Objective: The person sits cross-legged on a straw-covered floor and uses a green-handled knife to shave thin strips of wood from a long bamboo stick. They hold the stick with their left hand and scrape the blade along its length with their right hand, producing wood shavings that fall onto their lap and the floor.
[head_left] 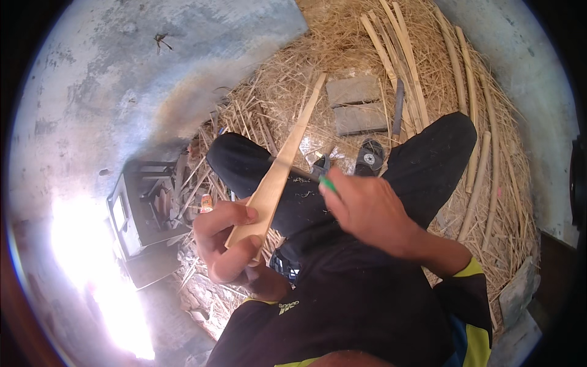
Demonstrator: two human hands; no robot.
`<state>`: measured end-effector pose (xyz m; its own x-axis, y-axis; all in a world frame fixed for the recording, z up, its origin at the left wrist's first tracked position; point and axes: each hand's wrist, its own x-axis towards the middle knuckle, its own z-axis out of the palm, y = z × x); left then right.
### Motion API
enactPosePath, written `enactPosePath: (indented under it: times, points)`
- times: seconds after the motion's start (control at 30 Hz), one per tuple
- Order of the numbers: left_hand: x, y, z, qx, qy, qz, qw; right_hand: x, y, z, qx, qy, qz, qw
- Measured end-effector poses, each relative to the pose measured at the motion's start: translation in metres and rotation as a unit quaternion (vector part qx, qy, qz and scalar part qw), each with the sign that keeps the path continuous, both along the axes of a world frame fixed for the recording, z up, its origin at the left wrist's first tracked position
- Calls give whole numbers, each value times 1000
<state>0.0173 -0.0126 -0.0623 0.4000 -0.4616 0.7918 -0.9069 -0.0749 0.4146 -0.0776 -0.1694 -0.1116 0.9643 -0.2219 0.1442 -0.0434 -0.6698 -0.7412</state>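
— How many pieces do we handle here?

— Two, one to each hand. At half past seven, our left hand (pixel 223 241) pinches the broad end of one pale strip (pixel 281 165) between thumb and fingers; the strip slants above our lap, its narrow tip toward twelve o'clock.

— And the right?

— At four o'clock, our right hand (pixel 376 214) wraps round one green-handled tool (pixel 329 185). Its dark blade points toward the strip; whether it cuts in, we cannot tell.

— What else do we count?

— Two grey blocks (pixel 353 92) side by side at one o'clock, one dark bar (pixel 398 107) just before two, and one cabinet (pixel 136 211) at nine. Long poles (pixel 492 153) lie toward three, too tangled for us to number.

— And the surface, the room?

— Straw-like litter (pixel 330 24) covers the floor around our crossed legs in black trousers (pixel 428 153). A stained, blue-grey wall (pixel 110 92) rises at ten o'clock, and white light glares at eight.
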Motion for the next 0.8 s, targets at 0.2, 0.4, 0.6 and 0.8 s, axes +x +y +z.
enactPosePath:
  times: [0.2, 0.4, 0.6, 0.8]
  points:
    - [0, -3, 0, -11, -12, 14, 1000, -2, -2, 3, -22, 124, -12, 992]
    - [4, -6, 1, 0, -28, -15, 999, -8, 7, 15, 51, -49, -2, 998]
    - [-1, -8, 0, -18, -31, 54, 998, 3, 10, -11, 58, -39, -41, 997]
    - [3, -1, -8, -66, 8, 91, 994, 35, 0, -53, -2, 76, -80, 994]
